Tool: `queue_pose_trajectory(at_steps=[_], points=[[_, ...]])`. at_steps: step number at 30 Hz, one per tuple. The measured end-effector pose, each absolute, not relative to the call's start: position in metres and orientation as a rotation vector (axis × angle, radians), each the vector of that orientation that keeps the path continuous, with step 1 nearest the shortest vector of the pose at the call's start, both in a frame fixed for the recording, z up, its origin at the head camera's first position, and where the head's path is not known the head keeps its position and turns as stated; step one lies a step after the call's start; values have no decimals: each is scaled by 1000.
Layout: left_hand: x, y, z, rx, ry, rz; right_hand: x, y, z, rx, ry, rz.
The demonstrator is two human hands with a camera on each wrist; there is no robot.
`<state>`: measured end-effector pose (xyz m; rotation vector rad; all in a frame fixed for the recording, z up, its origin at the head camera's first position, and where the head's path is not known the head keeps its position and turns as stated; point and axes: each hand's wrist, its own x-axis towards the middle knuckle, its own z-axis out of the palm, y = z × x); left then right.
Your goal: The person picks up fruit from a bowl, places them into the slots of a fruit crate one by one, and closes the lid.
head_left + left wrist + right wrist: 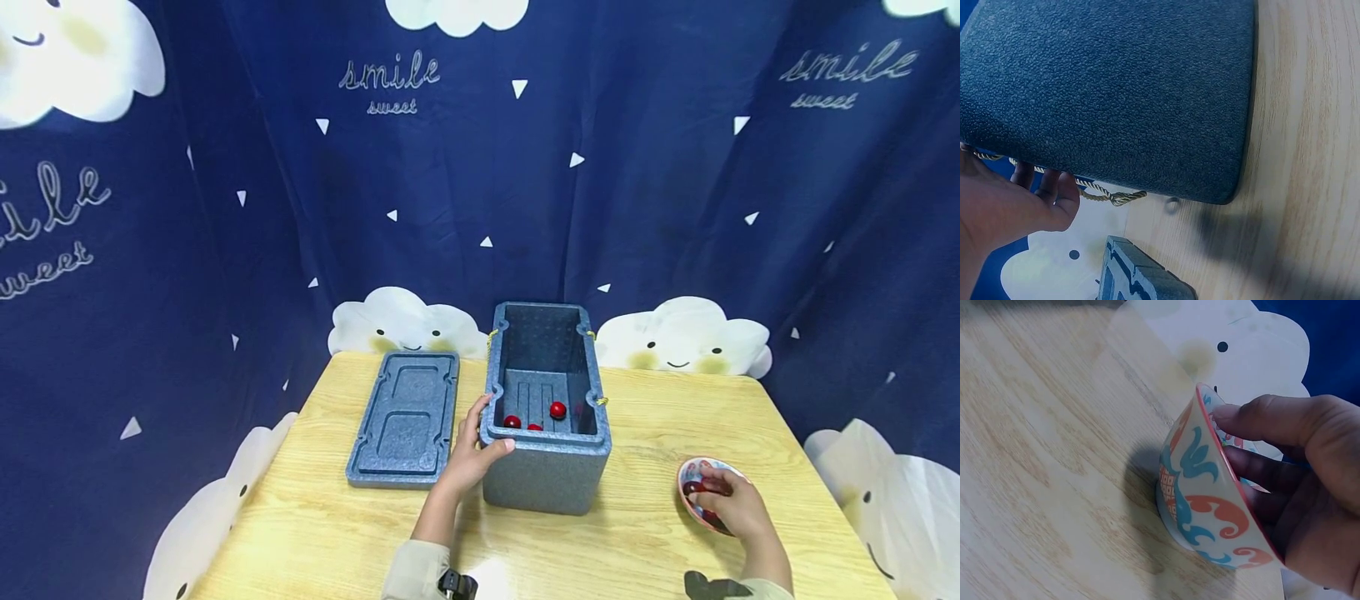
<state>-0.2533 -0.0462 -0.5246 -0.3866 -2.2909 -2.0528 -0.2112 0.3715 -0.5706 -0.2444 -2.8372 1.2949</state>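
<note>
The left hand (471, 454) grips the near left corner of the open foam box (546, 467), thumb hooked over the rim and fingers curled along the outer wall. The right hand (731, 502) reaches into the patterned bowl (688, 475), its fingers bent inside among red balls; whether they pinch one is hard to tell from here. The bowl stands near the table's (645, 550) right edge, close to the near side. The box stands at the middle of the table, reaching toward the far edge, with three red balls (557, 409) on its ribbed floor. Its lid (405, 417) lies flat just left of it, by the left hand.
</note>
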Motion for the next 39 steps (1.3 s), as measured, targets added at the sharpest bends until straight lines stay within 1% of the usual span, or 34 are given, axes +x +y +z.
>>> queue_pose_trajectory(at_steps=[15, 26, 30, 33, 36, 39], points=[[-253, -45, -525, -391, -2279, -2036, -213, 373, -568, -294, -2890, 1258], [-252, -45, -523, -374, -2275, -2063, -212, 375, -570, -309, -2849, 1360], [-244, -46, -510, -367, -2282, -2111, -207, 375, -567, -332, -2839, 1386], [-245, -46, -513, -363, -2291, -2103, -201, 372, -561, -376, -2794, 1441], [-253, -46, -528, -378, -2281, -2066, -195, 367, -553, -412, -2717, 1515], [-254, -46, -530, -386, -2280, -2046, -191, 364, -546, -417, -2636, 1578]])
